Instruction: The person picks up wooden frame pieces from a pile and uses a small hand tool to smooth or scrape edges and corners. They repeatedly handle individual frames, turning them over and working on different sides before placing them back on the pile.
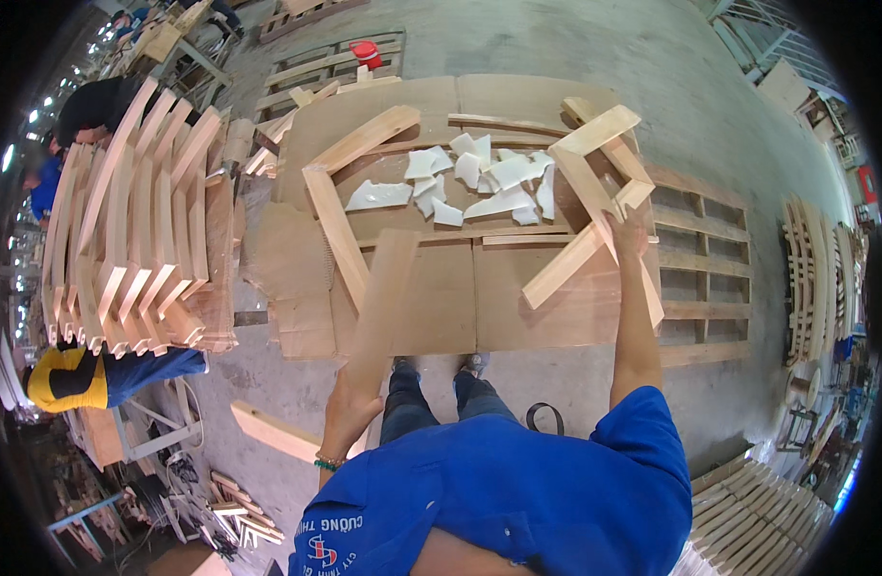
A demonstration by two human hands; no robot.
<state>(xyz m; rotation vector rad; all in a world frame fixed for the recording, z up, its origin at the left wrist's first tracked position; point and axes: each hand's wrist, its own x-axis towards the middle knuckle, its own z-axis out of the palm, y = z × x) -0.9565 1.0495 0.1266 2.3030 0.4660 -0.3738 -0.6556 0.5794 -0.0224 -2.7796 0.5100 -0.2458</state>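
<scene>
The held piece point(388, 298), a pale board, rises left of centre in the frame, its top end over the cardboard point(412, 331). The left hand point(352, 408) is closed around its lower end. A second leg juts to the lower left, past the wrist, and seems to belong to it. Gripped so near one end, the piece could tip or twist if the fingers loosened, and the jutting leg could catch a trouser leg on a turn.

The right hand point(627, 235) lies on the right pieces point(577, 178), right of centre in the frame; I cannot tell whether its fingers close around one or only rest there. Those pieces cross over each other, so pulling on one could drag or drop its neighbours, and a fingertip could be pinched between them.

At the centre, the foam scraps point(508, 173) lie loose; a sweeping board end could scatter them. The left piece point(335, 221) stands close to the top of the held one, so a swing that way could knock and dent both.

Further out, the stack point(124, 221) at the left of the frame leans in nested rows and might slide if bumped. Below centre, a black loop point(546, 415) on the floor could snag a foot stepping back.
</scene>
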